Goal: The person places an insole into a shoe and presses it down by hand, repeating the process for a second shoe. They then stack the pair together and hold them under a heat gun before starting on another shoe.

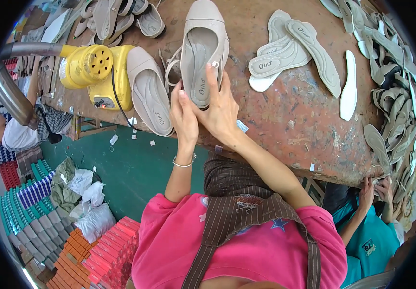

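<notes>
Both hands meet at the heel end of a beige flat shoe (202, 50) lying on the brown desk (289, 111). The right hand (220, 108) lies over the heel with its fingers spread, one fingertip pressed on the shoe's right rim and others down in the insole. The left hand (184, 115) stands just beside it, fingers held straight and close together, tips touching the heel's left edge; its palm side is hidden, so what it pinches, if anything, cannot be told. The right hand covers the heel's back edge.

A second beige shoe (149, 91) lies just left of the first, its heel hanging over the desk edge. Behind it stands a yellow machine (97, 72) with a black cord, a grey duct (10, 91) running off to the left. A loose strap (172, 67) lies between the two shoes, hard to make out. To the right lie grey insoles (289, 50) in a loose stack and one white insole (348, 86); further heaps of soles (395, 96) bend along the rim, blurred.

Another person's hands (376, 190) work at the desk's lower right corner. On the green floor (135, 168) sit plastic bags (90, 207) and rows of boxes (102, 255)
</notes>
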